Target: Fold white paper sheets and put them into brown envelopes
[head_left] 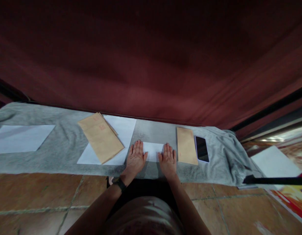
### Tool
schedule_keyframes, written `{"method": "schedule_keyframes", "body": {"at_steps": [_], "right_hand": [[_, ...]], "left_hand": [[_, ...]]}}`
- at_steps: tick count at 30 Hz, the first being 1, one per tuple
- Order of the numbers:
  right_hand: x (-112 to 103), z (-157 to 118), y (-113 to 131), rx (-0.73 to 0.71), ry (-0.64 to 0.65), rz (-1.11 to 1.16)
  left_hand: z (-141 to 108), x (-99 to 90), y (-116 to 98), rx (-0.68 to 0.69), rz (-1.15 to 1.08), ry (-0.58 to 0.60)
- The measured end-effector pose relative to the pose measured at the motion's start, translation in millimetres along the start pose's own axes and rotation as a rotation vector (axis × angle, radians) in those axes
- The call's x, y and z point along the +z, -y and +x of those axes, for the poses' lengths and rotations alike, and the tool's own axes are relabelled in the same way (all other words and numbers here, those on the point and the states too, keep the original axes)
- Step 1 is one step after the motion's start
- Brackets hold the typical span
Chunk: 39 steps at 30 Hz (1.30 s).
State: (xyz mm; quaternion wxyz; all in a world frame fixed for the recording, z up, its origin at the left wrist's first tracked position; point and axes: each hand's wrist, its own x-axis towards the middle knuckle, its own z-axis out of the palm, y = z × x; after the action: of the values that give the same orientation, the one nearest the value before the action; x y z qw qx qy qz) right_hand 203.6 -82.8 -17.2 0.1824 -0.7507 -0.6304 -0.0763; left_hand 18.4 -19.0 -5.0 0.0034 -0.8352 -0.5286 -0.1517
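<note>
A small white sheet of paper (153, 152), which looks folded, lies on the grey cloth between my two hands. My left hand (136, 156) rests flat with its fingers stretched out over the paper's left end. On the right end, my right hand (168, 160) lies flat too, its thumb pointing inward. The palms and fingers cover both ends of the paper. Just right of my right hand is a single brown envelope (187, 146). Several brown envelopes (102, 137) overlap on larger white paper (123, 125) to the left of my left hand.
A phone (202, 149) with a dark screen lies beside the single envelope. More white paper (21, 138) is at the far left of the grey cloth (62, 130). A dark red panel (151, 65) rises along the back edge. Tiled floor (43, 189) shows in front.
</note>
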Motion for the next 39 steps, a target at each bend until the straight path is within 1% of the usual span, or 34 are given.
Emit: {"method": "schedule_keyframes", "body": {"at_steps": [8,11,13,15,18,20,22,23,24,26,29,32,34,37,39], "right_hand": [[2.4,-1.3,-0.8,-0.029,-0.059,-0.005],[2.0,-1.1,-1.1,-0.030,-0.061,0.004],[1.6,-1.0,-1.3,-0.023,-0.058,0.009],[1.5,-1.0,-1.4,-0.015,-0.055,0.013],[1.9,-1.2,-1.7,-0.015,-0.052,0.016],[2.8,-1.4,-2.1,-0.018,-0.052,0.012],[4.1,-1.8,-2.8,-0.019,-0.050,0.005],[4.9,-2.0,-3.2,-0.019,-0.049,0.003],[5.6,-2.2,-3.7,-0.020,-0.048,0.002],[7.0,-2.5,-4.5,-0.021,-0.048,0.003],[8.4,-2.4,-5.4,-0.029,-0.052,0.005],[8.8,-2.3,-5.6,-0.027,-0.063,0.004],[8.4,-2.3,-5.1,-0.026,-0.070,0.000],[6.5,-2.0,-3.9,-0.030,-0.071,-0.009],[4.7,-1.6,-3.0,-0.028,-0.062,-0.019]], "left_hand": [[-8.6,-2.6,2.5,-0.011,-0.038,0.003],[-16.3,-12.0,8.2,-0.001,-0.058,-0.012],[-21.5,-22.2,18.4,-0.014,-0.066,-0.035],[-26.7,-34.6,35.2,-0.076,-0.066,-0.068],[-35.9,-52.4,70.5,-0.257,-0.038,-0.117],[-43.7,-60.2,96.0,-0.414,-0.015,-0.132],[-51.7,-63.4,117.7,-0.568,-0.011,-0.101],[-55.2,-63.5,126.1,-0.618,-0.019,-0.073],[-57.9,-62.9,132.4,-0.632,-0.022,-0.064],[-60.1,-60.9,139.5,-0.624,-0.034,-0.076],[-55.0,-59.2,143.0,-0.637,-0.082,-0.090],[-44.9,-60.4,148.7,-0.737,-0.147,-0.085],[-39.3,-61.6,155.5,-0.812,-0.226,-0.102],[-35.8,-62.3,166.6,-0.893,-0.358,-0.148],[-36.4,-62.2,172.8,-0.916,-0.412,-0.190]]}}
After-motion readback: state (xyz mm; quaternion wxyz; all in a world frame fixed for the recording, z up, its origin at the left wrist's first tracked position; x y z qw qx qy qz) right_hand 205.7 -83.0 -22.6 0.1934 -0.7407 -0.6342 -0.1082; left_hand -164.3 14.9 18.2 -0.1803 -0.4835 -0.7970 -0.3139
